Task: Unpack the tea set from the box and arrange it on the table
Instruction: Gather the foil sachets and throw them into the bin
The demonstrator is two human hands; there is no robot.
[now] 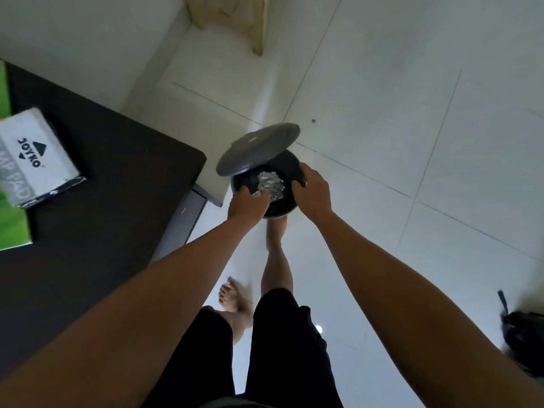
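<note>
I look down at a round dark pedal bin on the white floor, its lid tilted up. A crumpled wad of grey-white wrapping paper lies in the bin's mouth. My left hand is at the bin's near rim with its fingers closed on an edge of the paper. My right hand is over the right side of the rim, fingers curled down; I cannot see whether it holds anything. No tea set or its box is in view.
A dark table fills the left side, with a white "JOYKO" box and a green mat on it. My bare feet and legs are below the bin. A dark bag lies at the right edge. A pale wooden frame is at the top.
</note>
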